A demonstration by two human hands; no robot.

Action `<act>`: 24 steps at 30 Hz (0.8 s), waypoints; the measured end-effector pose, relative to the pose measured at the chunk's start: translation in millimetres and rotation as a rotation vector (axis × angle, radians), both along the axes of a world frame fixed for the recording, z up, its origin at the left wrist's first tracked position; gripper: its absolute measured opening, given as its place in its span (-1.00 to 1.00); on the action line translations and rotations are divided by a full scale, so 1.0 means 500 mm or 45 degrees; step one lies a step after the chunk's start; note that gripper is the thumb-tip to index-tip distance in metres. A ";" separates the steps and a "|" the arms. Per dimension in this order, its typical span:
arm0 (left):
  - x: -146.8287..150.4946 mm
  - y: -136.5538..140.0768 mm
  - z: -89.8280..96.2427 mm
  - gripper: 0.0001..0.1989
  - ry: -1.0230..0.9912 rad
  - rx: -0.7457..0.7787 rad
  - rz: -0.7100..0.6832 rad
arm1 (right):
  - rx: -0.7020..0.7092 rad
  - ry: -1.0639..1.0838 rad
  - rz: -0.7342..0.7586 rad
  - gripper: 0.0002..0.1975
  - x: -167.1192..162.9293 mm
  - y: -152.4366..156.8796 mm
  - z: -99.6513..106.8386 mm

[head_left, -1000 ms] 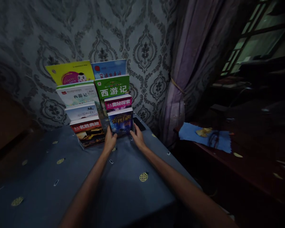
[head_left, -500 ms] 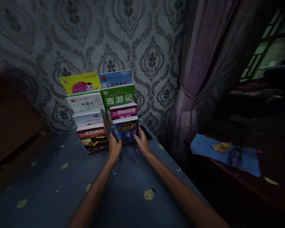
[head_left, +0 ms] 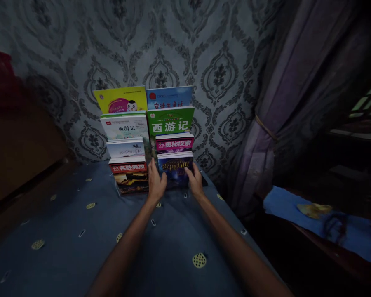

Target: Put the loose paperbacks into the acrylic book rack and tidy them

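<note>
A dark blue book (head_left: 175, 171) stands at the front right of a tiered display of books. My left hand (head_left: 157, 182) is at its left edge and my right hand (head_left: 196, 180) at its right edge, both with thumbs toward the cover and fingers partly hidden behind. Left of it is a red-topped book (head_left: 129, 177). Behind rise a magenta book (head_left: 175, 144), a green book (head_left: 172, 121), a pale blue book (head_left: 126, 149), a white book (head_left: 125, 128), a yellow book (head_left: 120, 99) and a light blue book (head_left: 170, 95). A stand's clear edge shows at lower left.
The display stands on a dark blue patterned cloth (head_left: 89, 239) against a papered wall (head_left: 210, 41). A tied purple curtain (head_left: 259, 136) hangs at right. Beyond it, a blue cloth (head_left: 284, 206) holds a yellowish item (head_left: 313, 210). A brown box-like shape (head_left: 21, 152) is at left.
The view has turned a little to the left, so the books and curtain appear farther right. Both hands stay at the sides of the dark blue book.
</note>
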State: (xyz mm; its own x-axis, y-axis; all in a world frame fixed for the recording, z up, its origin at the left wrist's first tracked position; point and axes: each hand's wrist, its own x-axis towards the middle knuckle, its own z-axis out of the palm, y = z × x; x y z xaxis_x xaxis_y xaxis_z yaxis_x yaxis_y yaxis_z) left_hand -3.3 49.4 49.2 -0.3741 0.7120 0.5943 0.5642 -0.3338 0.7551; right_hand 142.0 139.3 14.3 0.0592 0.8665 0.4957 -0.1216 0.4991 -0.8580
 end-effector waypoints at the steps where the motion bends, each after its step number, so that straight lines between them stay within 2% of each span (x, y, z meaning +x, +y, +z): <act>1: -0.004 0.005 0.002 -0.23 -0.013 -0.011 -0.026 | 0.002 0.005 0.003 -0.38 0.000 0.001 0.003; 9: -0.016 0.012 0.020 -0.31 0.090 -0.075 -0.025 | 0.026 0.038 -0.019 -0.39 -0.013 -0.007 0.030; 16: -0.005 0.008 0.060 -0.37 0.293 -0.239 0.149 | 0.073 -0.014 -0.015 -0.44 -0.012 -0.002 0.024; 24: -0.016 0.002 0.085 -0.39 0.365 -0.333 0.176 | 0.050 -0.014 -0.059 -0.44 -0.012 0.000 0.026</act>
